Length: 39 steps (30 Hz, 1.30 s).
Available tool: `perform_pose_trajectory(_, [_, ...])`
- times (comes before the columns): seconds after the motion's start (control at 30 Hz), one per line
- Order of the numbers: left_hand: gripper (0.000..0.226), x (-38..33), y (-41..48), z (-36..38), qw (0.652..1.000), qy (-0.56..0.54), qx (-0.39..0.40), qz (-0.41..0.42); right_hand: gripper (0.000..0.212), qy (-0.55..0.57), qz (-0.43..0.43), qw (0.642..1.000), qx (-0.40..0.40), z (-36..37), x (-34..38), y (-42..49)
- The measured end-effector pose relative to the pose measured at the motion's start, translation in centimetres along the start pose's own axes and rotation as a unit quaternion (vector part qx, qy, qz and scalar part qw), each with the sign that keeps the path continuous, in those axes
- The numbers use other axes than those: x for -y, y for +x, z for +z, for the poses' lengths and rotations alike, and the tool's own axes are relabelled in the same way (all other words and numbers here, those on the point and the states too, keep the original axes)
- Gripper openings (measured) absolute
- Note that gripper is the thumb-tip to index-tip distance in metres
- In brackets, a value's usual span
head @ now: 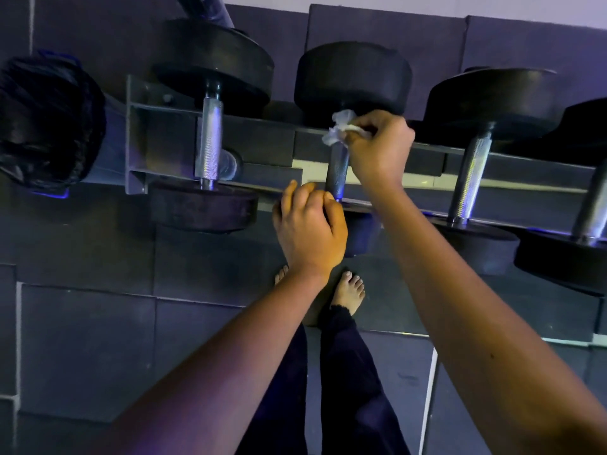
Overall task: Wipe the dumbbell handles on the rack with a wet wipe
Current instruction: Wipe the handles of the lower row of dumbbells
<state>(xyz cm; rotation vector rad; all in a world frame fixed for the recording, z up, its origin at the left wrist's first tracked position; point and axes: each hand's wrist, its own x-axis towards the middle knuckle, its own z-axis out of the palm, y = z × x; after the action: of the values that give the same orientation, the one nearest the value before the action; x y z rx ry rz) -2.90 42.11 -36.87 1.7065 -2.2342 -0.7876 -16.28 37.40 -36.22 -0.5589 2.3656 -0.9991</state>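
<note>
4 DBs point(210, 142), 1 wipe point(341, 129), 2 hands point(310, 231) point(381, 149)

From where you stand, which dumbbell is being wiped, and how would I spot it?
Look at the grey steel rack crossing the dark floor mats, with dumbbells lying across its rails. Counting from its left end, it is the second dumbbell. Only its handle has a white wet wipe held against it by the right hand.

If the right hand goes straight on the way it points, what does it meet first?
The far black head of the same dumbbell. The right hand, gripping the wet wipe on the handle, looks almost against it, though depth is unclear.
</note>
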Motion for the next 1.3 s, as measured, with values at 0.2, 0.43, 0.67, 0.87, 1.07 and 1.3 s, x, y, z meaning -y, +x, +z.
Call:
perform_pose_trajectory(0.2, [0.032, 0.2, 0.2, -0.1, 0.999, -0.011, -0.036, 0.008, 0.010, -0.028, 0.018, 0.998, 0.054, -0.7, -1.4, -2.4])
perform_pose_trajectory(0.43, [0.028, 0.2, 0.0, 0.1, 0.998, -0.025, -0.057, 0.013, 0.010, -0.016, 0.071, 0.991, 0.111, -1.4, -2.4, -4.7])
perform_pose_trajectory(0.67, [0.026, 0.3, -0.1, 0.2, 0.998, -0.028, -0.063, 0.009, 0.006, 0.005, 0.039, 0.999, -0.008, 0.2, 0.4, 0.7])
perform_pose_trajectory(0.87, [0.025, 0.3, 0.0, 0.2, 0.997, -0.032, -0.068, 0.012, 0.018, -0.039, 0.039, 0.998, 0.043, -0.2, -0.8, -1.3])
perform_pose_trajectory(1.07, [0.024, 0.4, 0.0, 0.3, 0.998, -0.030, -0.062, 0.006, 0.022, -0.038, 0.073, 0.990, 0.111, -1.1, -2.4, -5.5])
perform_pose_trajectory(1.3, [0.026, 0.3, -0.1, 0.1, 0.998, -0.033, -0.055, 0.002, 0.016, 0.017, 0.064, 0.998, 0.016, -0.7, 0.1, -1.1])
